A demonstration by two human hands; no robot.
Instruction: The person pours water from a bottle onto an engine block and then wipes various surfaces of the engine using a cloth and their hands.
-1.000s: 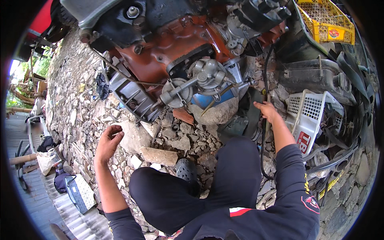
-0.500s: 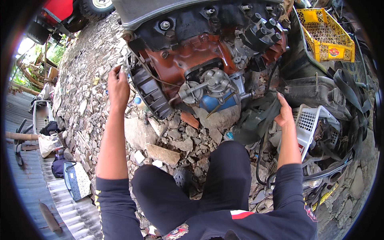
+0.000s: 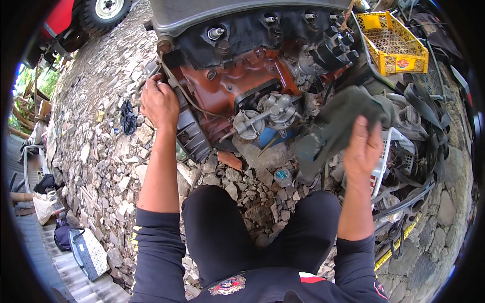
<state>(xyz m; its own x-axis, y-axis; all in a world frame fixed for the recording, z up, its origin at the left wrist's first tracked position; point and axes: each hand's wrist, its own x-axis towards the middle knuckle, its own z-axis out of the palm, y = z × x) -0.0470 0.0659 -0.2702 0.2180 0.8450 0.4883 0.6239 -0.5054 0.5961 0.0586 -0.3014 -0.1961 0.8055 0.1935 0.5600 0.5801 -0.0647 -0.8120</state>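
An engine block (image 3: pixel 242 76), rust-red with a black upper part, stands in front of me. At its left end, the curled fingers of my left hand (image 3: pixel 160 106) close on a grey metal part (image 3: pixel 151 68); the fingertips are partly hidden. My right hand (image 3: pixel 362 149) grips a dark grey-green rag (image 3: pixel 331 126), blurred by motion, which hangs in front of the engine's right side. A metal fuel pump (image 3: pixel 278 111) sticks out of the block's near side. The distributor (image 3: pixel 328 55) with its black cap is farther right, and a spark plug (image 3: pixel 215 34) shows along the top.
Stony rubble (image 3: pixel 111 166) covers the ground. To the right are a yellow crate (image 3: pixel 394 43), a white basket (image 3: pixel 401 154) and black straps (image 3: pixel 427 111). A brick piece (image 3: pixel 230 160) and a plastic bottle (image 3: pixel 283 177) lie near my knees. A vehicle wheel (image 3: pixel 105 12) is at upper left.
My right hand has lifted the rag and spread it up toward the engine. My left hand has shifted right and closer against the engine's left end. The view has turned slightly.
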